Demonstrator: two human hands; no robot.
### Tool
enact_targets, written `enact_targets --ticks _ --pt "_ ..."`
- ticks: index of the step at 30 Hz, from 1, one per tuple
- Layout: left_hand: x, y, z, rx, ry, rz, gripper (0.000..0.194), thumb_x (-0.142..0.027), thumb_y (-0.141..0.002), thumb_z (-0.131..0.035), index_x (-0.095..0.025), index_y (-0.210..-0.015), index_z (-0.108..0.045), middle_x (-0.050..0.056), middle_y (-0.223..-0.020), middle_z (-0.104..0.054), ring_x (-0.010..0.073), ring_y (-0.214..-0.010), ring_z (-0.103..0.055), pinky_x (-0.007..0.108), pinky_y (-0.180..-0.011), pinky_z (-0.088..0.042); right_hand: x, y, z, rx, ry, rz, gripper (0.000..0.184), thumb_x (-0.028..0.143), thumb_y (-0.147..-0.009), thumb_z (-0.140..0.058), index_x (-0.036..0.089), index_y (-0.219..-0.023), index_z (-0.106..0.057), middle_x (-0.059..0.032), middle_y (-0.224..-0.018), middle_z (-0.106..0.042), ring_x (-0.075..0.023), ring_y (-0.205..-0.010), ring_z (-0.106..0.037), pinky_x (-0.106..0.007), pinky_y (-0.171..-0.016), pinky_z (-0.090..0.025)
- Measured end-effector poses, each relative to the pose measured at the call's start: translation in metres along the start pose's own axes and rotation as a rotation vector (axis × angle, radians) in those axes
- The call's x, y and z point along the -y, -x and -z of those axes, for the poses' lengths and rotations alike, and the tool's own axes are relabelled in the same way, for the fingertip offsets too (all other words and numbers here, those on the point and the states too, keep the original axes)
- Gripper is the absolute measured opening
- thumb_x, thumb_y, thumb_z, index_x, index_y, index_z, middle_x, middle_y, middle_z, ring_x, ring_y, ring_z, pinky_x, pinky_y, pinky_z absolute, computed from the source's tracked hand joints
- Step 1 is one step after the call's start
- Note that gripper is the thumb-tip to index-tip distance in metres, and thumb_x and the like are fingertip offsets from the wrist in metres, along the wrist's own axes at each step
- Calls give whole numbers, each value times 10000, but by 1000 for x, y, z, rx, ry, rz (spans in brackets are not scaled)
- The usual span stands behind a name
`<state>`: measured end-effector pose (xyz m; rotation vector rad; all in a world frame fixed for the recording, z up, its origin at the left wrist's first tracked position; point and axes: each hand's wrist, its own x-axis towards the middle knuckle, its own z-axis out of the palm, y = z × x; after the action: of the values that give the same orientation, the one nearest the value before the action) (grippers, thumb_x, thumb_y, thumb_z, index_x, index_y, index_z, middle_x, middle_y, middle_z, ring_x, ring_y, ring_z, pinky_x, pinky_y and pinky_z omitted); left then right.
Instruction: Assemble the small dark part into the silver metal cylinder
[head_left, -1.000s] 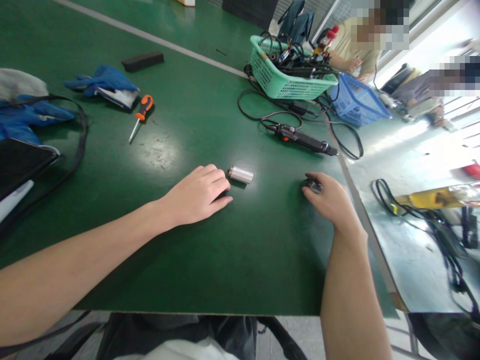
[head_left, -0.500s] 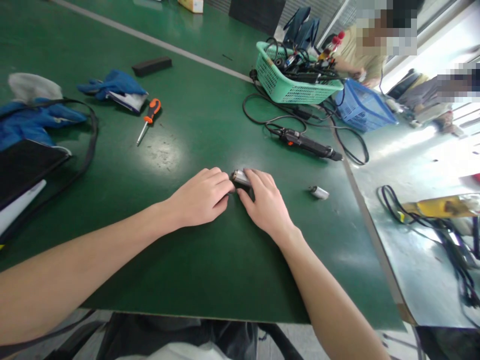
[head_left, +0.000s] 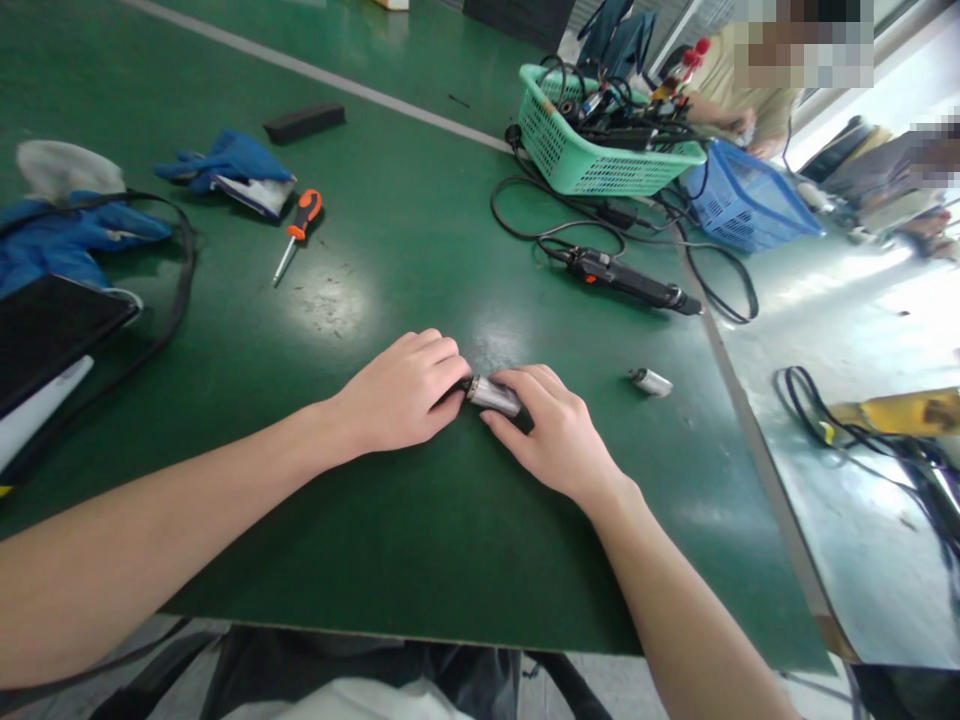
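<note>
Between my hands lies a silver metal cylinder (head_left: 495, 396) with a dark far end, low over the green table. My right hand (head_left: 551, 425) is closed round it, thumb on the near side and fingers on the far side. At its left end, my left hand (head_left: 409, 390) has its fingers curled about a small black part (head_left: 453, 390), mostly hidden under them. The black part meets the cylinder's left end. To the right of my right hand, a smaller silver cylinder (head_left: 651, 382) with a dark tip lies loose on the table.
An orange-handled screwdriver (head_left: 298, 235), blue gloves (head_left: 229, 168) and a black block (head_left: 304, 122) lie to the left. A corded electric screwdriver (head_left: 634, 282) lies ahead right, before a green basket (head_left: 600, 175) of tools and cables and a blue basket (head_left: 754, 205). A person sits beyond.
My right hand and the silver cylinder have come nearer to me and slightly right, and the cylinder now lines up with my left fingers. The left hand has hardly moved. The view has shifted slightly.
</note>
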<state>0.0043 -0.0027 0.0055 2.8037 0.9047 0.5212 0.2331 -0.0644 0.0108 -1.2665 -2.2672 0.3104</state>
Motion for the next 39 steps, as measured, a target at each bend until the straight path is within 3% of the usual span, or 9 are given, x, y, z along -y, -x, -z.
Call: enact_targets --ticks 15,39 --pt "0 1 1 6 20 -94 196 -260 -990 -502 -157 -906 -646 66 -893 -605 211 -870 -536 365 -807 -456 4 -1 -2 15 -48 59 288 239 -998 -616 195 -1283 -605 -115 -1193 -682 -267 -1122 -627 -453 -1006 -550" --pt "-2 1 2 1 -10 -78 170 -245 -952 -518 -160 -896 -654 72 -879 -618 221 -863 -552 366 -767 -446 5 -3 0 43 -50 47 278 240 -1009 -597 213 -1284 -628 -109 -1195 -692 -264 -1110 -641 -446 -992 -558"
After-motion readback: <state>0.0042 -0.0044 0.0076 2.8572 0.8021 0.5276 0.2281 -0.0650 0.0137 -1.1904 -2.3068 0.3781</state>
